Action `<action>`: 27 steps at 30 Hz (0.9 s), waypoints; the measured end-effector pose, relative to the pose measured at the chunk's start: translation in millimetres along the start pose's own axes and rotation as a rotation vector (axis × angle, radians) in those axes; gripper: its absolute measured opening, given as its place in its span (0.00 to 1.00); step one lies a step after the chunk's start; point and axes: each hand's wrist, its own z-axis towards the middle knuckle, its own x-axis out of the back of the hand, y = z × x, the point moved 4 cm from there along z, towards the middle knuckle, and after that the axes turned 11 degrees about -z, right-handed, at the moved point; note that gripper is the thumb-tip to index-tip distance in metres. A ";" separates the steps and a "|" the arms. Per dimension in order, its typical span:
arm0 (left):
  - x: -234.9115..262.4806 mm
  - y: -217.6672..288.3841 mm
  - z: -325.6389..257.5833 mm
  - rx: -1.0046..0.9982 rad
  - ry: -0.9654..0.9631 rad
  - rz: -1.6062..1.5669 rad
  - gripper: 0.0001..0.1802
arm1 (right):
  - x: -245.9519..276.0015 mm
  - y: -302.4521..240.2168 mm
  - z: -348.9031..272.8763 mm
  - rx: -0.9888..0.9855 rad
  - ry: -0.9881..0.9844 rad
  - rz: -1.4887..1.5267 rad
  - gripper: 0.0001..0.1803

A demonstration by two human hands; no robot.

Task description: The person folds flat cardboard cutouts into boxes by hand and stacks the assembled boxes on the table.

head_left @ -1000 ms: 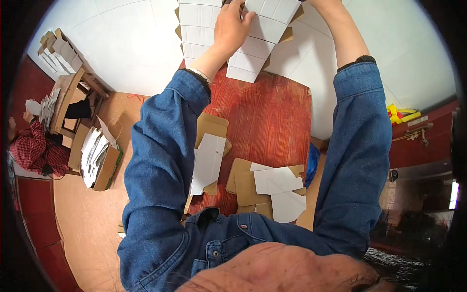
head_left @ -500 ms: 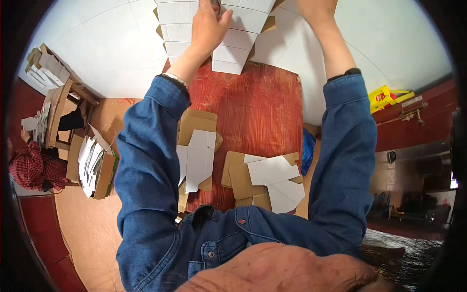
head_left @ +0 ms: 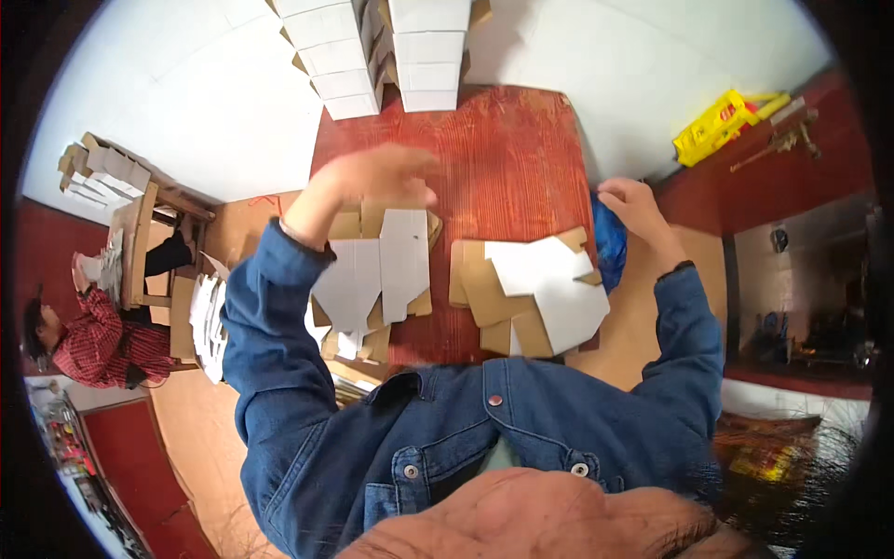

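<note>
My left hand (head_left: 386,175), smeared by motion, hovers over the left part of the red wooden table (head_left: 507,149), fingers stretched out and nothing seen in them. Just below it lies a pile of flat white-and-brown carton blanks (head_left: 404,265). Out past the table's right edge is my right hand (head_left: 639,210), its fingers loosely bent and holding nothing visible. A second pile of carton blanks (head_left: 570,296) lies at the near right of the table. Two columns of folded white boxes, the left stack (head_left: 337,58) and the right stack (head_left: 430,58), stand at the far edge, apart from both hands.
A blue plastic bag (head_left: 610,244) hangs by the table's right side. On the left, a person in a checked shirt (head_left: 112,340) handles white pieces at a wooden bench (head_left: 140,242). A carton of flat pieces (head_left: 207,326) stands nearby. A yellow object (head_left: 717,129) is at the right.
Both hands have left the box stacks at the far edge and come back toward me. The left is now above the left blanks, the right beside the table. The view has shifted too.
</note>
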 end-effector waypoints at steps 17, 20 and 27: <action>-168.3 121.4 -145.8 -0.252 -0.209 -0.212 0.34 | 5.9 0.6 -187.6 -0.159 0.225 0.184 0.12; -200.6 127.5 -170.6 -0.215 -0.234 -0.336 0.33 | 8.4 -18.7 -168.6 -0.094 0.237 0.232 0.15; -250.3 120.7 -211.9 -0.069 -0.075 -0.546 0.32 | -65.8 -30.0 -175.9 -0.060 0.047 0.048 0.34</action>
